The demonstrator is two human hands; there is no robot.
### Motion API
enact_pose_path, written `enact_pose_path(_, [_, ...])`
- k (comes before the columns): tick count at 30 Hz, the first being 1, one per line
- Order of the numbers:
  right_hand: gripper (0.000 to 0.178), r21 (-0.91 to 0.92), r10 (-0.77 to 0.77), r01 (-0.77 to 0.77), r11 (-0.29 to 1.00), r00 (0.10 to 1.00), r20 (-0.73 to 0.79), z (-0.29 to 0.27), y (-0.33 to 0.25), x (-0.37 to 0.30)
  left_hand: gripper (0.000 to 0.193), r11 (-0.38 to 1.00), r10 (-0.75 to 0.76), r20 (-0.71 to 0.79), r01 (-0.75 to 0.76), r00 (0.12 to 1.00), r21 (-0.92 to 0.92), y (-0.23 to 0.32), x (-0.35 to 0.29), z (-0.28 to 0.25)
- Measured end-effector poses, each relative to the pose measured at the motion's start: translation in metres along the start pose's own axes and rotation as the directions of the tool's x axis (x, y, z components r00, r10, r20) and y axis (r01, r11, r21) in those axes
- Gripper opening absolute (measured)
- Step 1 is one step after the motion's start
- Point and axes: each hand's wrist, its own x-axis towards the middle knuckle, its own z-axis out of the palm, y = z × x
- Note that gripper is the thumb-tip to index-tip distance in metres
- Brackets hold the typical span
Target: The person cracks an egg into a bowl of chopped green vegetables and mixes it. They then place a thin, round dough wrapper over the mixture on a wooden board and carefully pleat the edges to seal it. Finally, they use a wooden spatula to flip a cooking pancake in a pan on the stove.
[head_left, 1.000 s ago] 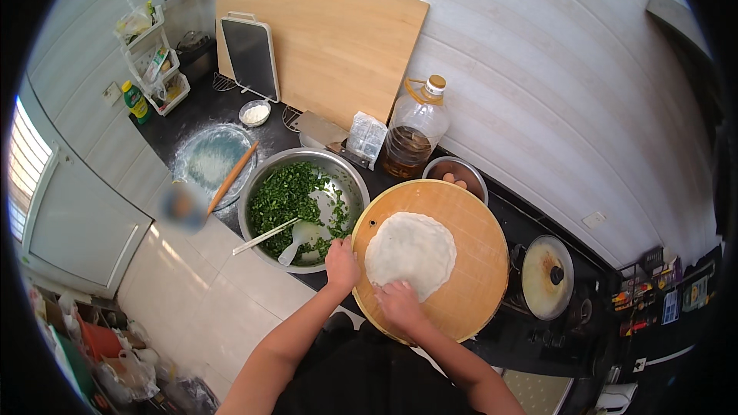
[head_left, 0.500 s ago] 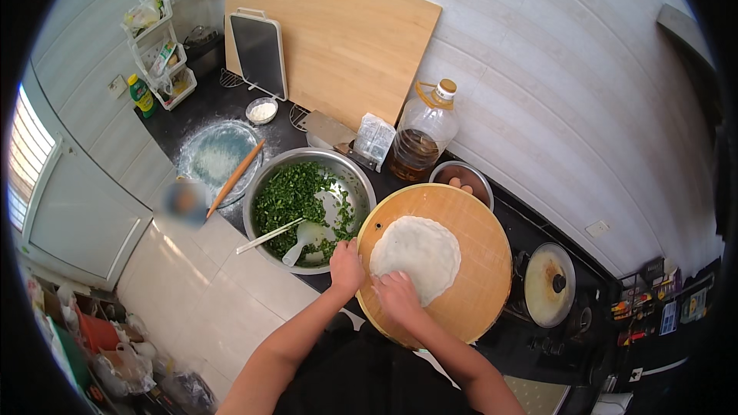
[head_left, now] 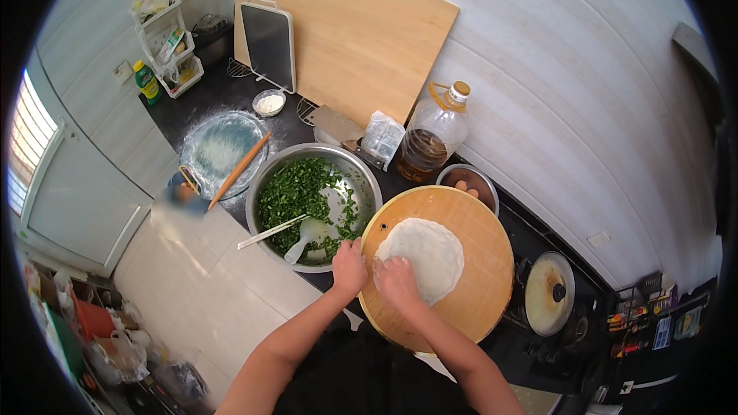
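A flat, pale round of dough (head_left: 430, 257) lies on a round wooden board (head_left: 480, 296) in front of me. My left hand (head_left: 350, 267) is closed on the board's left rim, with the fingertips partly hidden. My right hand (head_left: 396, 280) has its fingers bent and pressed together at the dough's lower left edge. Left of the board stands a large steel bowl (head_left: 371, 184) of chopped greens (head_left: 296, 196). A white spatula (head_left: 304, 242) and a pair of chopsticks (head_left: 269, 232) rest in it.
A rolling pin (head_left: 240, 170) lies across a floured round mat (head_left: 215, 146) at left, beside a blurred blue shape (head_left: 181, 198). Behind stand a small flour bowl (head_left: 269, 102), an oil jug (head_left: 434, 127) and an egg bowl (head_left: 492, 188). A lidded pan (head_left: 543, 303) sits at right.
The view has shifted slightly. My right hand stays at the dough's edge with its fingers drawn in more. My left hand remains on the board's rim.
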Motion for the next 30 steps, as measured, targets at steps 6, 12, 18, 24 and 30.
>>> enact_pose_path(6, [0.020, -0.045, 0.019, -0.020, 0.999, 1.000, -0.022, -0.002, 0.010, 0.017, 0.045, 1.000, 0.007, 0.010, -0.006, 1.000, -0.005, 0.001, 0.000, -0.002])
enact_pose_path(12, [0.020, -0.022, 0.028, -0.029, 0.999, 0.999, -0.043, -0.004, 0.016, 0.027, 0.045, 1.000, -0.009, 0.018, 0.009, 1.000, 0.004, 0.003, -0.001, -0.004])
enact_pose_path(18, [0.020, -0.027, 0.057, -0.058, 0.998, 0.996, -0.062, 0.002, 0.028, 0.031, 0.045, 1.000, -0.017, 0.034, 0.016, 0.999, 0.025, 0.004, 0.000, -0.003])
enact_pose_path(24, [0.019, -0.062, 0.065, -0.067, 0.996, 0.998, -0.027, 0.003, 0.039, 0.038, 0.045, 1.000, -0.004, 0.021, 0.003, 1.000, 0.031, 0.001, -0.001, 0.000])
enact_pose_path(30, [0.020, -0.081, 0.085, -0.086, 0.993, 0.996, -0.007, 0.007, 0.047, 0.042, 0.045, 0.999, -0.010, 0.038, 0.008, 0.999, 0.031, 0.004, -0.001, -0.004])
